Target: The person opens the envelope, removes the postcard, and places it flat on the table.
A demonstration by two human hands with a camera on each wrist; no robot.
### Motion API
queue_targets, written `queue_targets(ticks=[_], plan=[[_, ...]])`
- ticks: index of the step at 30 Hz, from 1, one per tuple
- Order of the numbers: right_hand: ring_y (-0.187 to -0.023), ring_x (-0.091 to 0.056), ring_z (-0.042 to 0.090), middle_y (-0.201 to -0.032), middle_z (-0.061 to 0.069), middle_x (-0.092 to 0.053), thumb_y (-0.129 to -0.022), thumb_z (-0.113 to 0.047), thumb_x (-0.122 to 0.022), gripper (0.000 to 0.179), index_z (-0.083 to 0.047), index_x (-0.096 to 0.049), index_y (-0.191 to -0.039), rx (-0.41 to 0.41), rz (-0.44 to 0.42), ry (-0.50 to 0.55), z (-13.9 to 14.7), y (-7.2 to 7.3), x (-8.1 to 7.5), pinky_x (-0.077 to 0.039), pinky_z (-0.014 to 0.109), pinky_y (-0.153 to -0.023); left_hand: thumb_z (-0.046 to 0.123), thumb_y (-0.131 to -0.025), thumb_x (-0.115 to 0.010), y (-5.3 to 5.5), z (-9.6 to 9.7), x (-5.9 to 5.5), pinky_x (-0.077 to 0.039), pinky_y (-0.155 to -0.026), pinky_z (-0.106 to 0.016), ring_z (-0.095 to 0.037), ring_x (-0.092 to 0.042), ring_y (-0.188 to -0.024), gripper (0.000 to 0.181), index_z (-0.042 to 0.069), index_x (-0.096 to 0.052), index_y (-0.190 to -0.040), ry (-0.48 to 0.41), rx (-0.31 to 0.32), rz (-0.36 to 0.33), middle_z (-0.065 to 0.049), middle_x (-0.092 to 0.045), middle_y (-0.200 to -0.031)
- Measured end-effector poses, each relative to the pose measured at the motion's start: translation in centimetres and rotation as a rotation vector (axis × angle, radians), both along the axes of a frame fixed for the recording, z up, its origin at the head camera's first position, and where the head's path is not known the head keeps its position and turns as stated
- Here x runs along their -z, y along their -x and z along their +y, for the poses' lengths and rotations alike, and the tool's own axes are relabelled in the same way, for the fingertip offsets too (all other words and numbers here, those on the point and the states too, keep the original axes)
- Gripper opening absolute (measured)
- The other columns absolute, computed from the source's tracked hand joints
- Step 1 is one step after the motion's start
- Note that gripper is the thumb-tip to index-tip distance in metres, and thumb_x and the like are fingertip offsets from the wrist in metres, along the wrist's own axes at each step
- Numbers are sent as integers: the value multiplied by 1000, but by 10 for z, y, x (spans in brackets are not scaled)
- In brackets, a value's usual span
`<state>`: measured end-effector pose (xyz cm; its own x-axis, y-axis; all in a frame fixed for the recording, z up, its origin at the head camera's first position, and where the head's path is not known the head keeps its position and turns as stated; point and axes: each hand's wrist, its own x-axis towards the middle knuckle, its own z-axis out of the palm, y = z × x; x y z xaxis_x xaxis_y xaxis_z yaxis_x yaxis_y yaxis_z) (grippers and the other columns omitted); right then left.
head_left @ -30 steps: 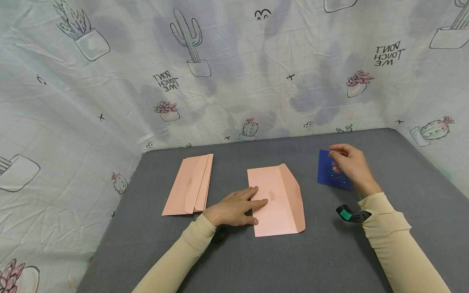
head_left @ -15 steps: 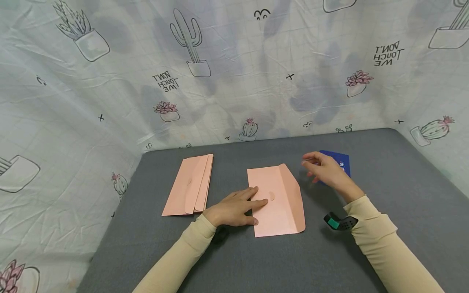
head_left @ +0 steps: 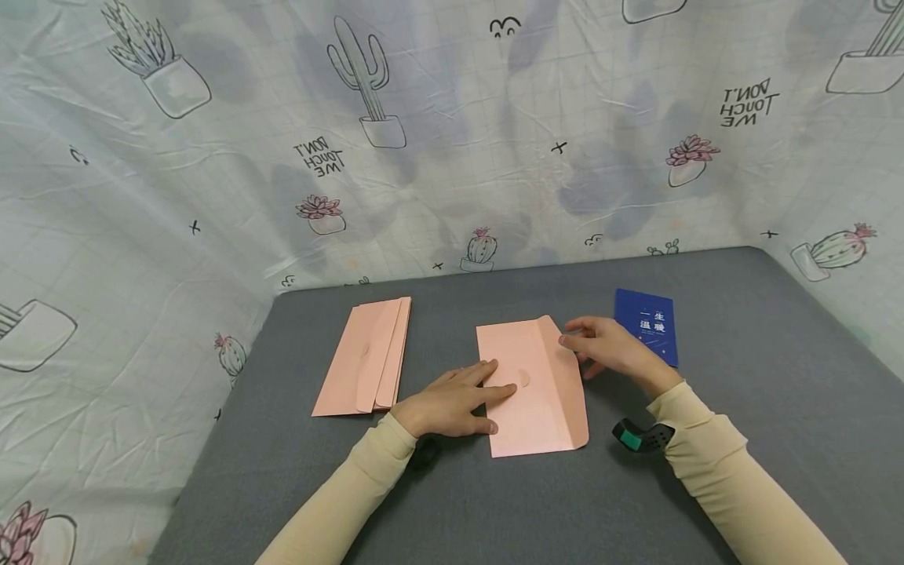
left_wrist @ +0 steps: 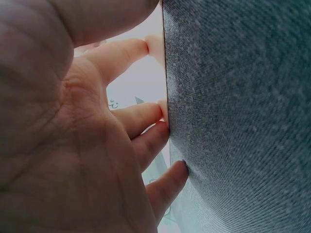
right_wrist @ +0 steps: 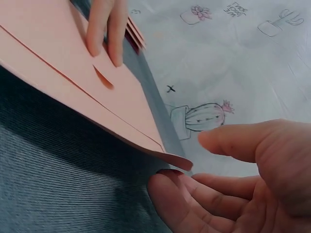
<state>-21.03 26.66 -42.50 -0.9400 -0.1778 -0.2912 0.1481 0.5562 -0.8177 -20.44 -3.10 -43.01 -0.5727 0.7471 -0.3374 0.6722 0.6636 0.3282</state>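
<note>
A pink envelope [head_left: 526, 408] lies on the grey table with its flap [head_left: 570, 392] unfolded to the right. My left hand [head_left: 455, 400] rests on the envelope's left side, fingers spread and fingertips pressing near the small half-round notch. At the flap's upper right edge is my right hand [head_left: 610, 349]. In the right wrist view, the flap's raised corner [right_wrist: 180, 161] sits between the thumb [right_wrist: 226, 141] and the fingers [right_wrist: 170, 194] of that hand, with a gap below the thumb.
A stack of pink envelopes [head_left: 356, 361] lies left of the left hand. Behind the right hand lies a blue card [head_left: 646, 318] with white characters. A cloth printed with cacti [head_left: 438, 157] hangs behind the table.
My right hand has moved left from over the blue card to the envelope's flap, leaving the card on the table. The left hand has stayed in place.
</note>
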Motion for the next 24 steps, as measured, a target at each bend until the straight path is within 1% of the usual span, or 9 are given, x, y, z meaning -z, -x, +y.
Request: queue_targets(ticks=[3, 8, 13, 16, 19, 24], plan=[[-97, -70, 24, -131, 30, -62, -104, -29, -56, 59, 8, -42, -148, -12, -8, -9, -2, 2, 5, -62, 37, -70, 40, -99, -64, 0, 0, 0, -21, -126, -51, -23, -13, -160, 66, 32, -36, -158, -3, 1, 6, -8, -14, -172], [-97, -71, 27, -126, 30, -64, -102, -24, -58, 58, 11, -42, -146, -25, 10, -11, -5, 3, 9, -63, 39, -69, 40, -98, -65, 1, 0, 1, -22, -126, -52, -25, -16, -159, 66, 32, -38, -157, -6, 11, 19, -9, -16, -171], [-98, -71, 28, -125, 29, -63, -102, -23, -58, 60, 13, -40, -147, -44, 4, -7, -7, 2, 9, -63, 39, -69, 40, -98, -65, 1, 0, 1, -21, -126, -51, -25, -15, -159, 66, 32, -37, -158, -3, 10, 9, -9, -15, -171], [-99, -71, 27, -124, 29, -64, -103, -23, -57, 60, 14, -39, -147, -73, -9, -9, -9, 0, 9, -63, 39, -70, 40, -99, -64, 0, 0, 0, -20, -127, -51, -25, -14, -160, 66, 33, -36, -158, -1, 5, -3, -8, -14, -172], [-98, -72, 25, -123, 27, -66, -103, -22, -58, 56, 12, -44, -145, -89, -26, -5, -10, 0, 9, -63, 39, -71, 40, -99, -64, 1, 0, 1, -20, -127, -51, -25, -13, -160, 66, 33, -35, -158, 1, 8, -1, -8, -13, -172], [-94, -73, 23, -120, 26, -68, -103, -20, -57, 51, 11, -48, -142, -119, -20, -8, -11, 0, 11, -63, 39, -71, 40, -99, -63, 2, 0, 1, -21, -126, -52, -25, -14, -160, 66, 32, -36, -158, -1, 17, 9, -9, -14, -172]])
